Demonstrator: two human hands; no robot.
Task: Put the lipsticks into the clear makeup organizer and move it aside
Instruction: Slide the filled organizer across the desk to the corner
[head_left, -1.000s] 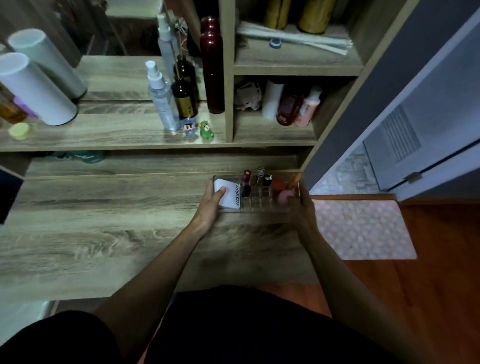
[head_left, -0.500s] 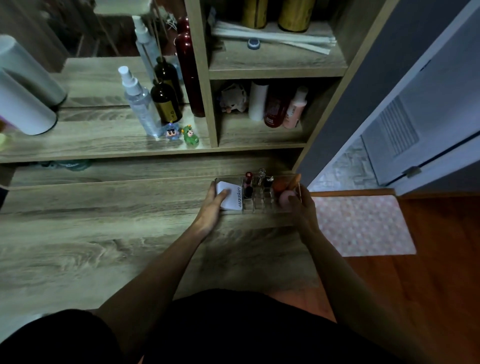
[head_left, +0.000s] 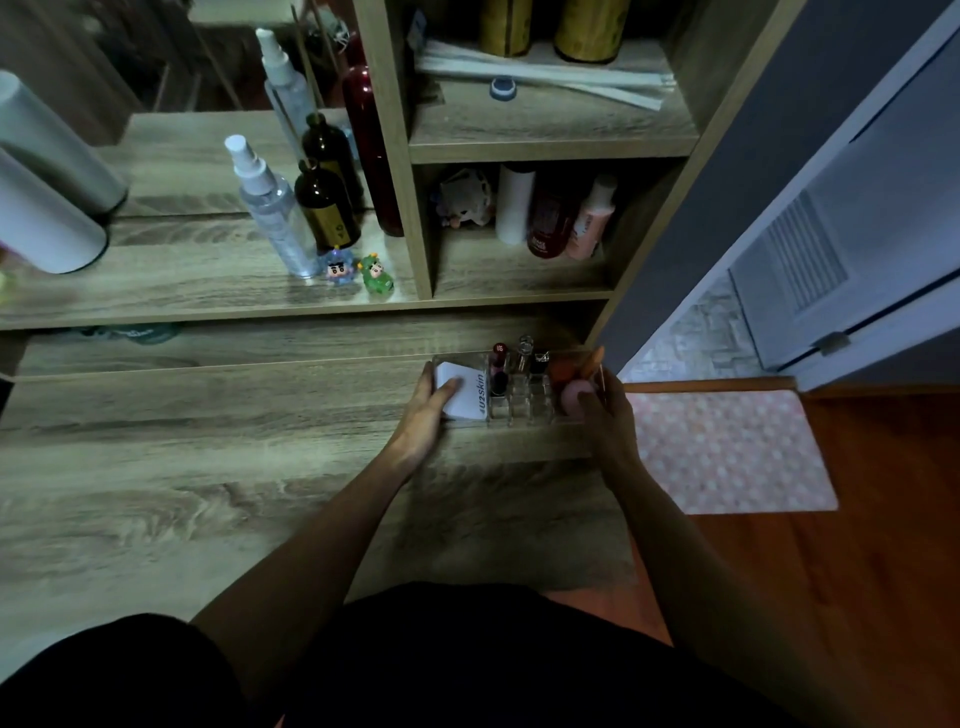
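The clear makeup organizer (head_left: 521, 404) rests on the wooden desk (head_left: 208, 467) near its far right corner. Three lipsticks stand upright in its middle slots: a dark red lipstick (head_left: 499, 364), a clear-capped lipstick (head_left: 524, 349) and a black lipstick (head_left: 541, 364). A white "U2skin" box (head_left: 466, 395) fills its left section, and a pink sponge (head_left: 571, 397) sits at its right. My left hand (head_left: 426, 410) grips the organizer's left end, thumb on the white box. My right hand (head_left: 605, 410) grips the right end.
A shelf above the desk holds a spray bottle (head_left: 270, 208), a dark bottle (head_left: 324, 205), a tall red bottle (head_left: 371, 156) and two small figurines (head_left: 358, 270). Bottles (head_left: 566, 218) stand in the cubby. A white cylinder (head_left: 41, 218) lies left. A pink mat (head_left: 727, 447) lies on the floor at right.
The organizer, held at both ends, has slid slightly farther toward the desk's back right corner; my view has shifted rightward.
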